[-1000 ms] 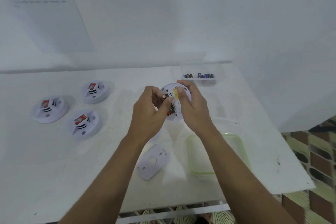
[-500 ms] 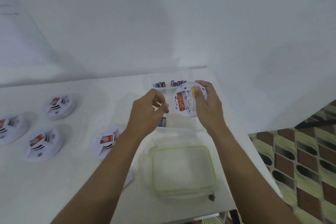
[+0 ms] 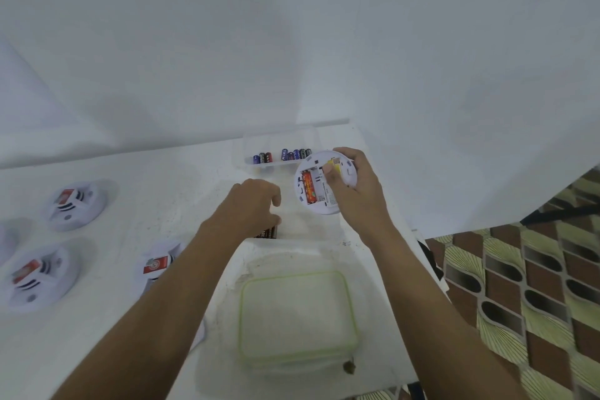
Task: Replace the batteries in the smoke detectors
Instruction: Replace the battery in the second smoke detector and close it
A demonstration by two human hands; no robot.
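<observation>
So the right hand (image 3: 357,195) grips a round white plastic smoke detector (image 3: 319,201), held up off the table with its back side facing the camera. Fingers wrap the far rim and the thumb presses on a yellow label. The battery bay is open, with one glossy red-orange battery (image 3: 308,187) sitting lengthwise in it, next to a pale printed sticker.

The left hand (image 3: 250,211) is palm down just left of the detector, with its fingers bent down over a few dark cylindrical batteries (image 3: 269,232) beside a see-through plastic wall. I honestly can't tell if it's pinching one or just hovering over them.

Behind both hands is a clear shallow tray (image 3: 276,136) with a row of small blue and black batteries (image 3: 293,154) along its front edge. Closest to the camera is a rounded-rectangle clear container with a lime green rim (image 3: 241,318), looking a bit cloudy.

Off to the left, well apart from the hands, at least three more domed white detectors lie on the matte white table (image 3: 162,191). One is at the back (image 3: 76,204), one is nearer (image 3: 35,276) and one is half under the left forearm (image 3: 159,265). Each has a red and white label and dark vent slots. On the right, past the table edge, there's brown and green patterned floor tile (image 3: 535,286).
</observation>
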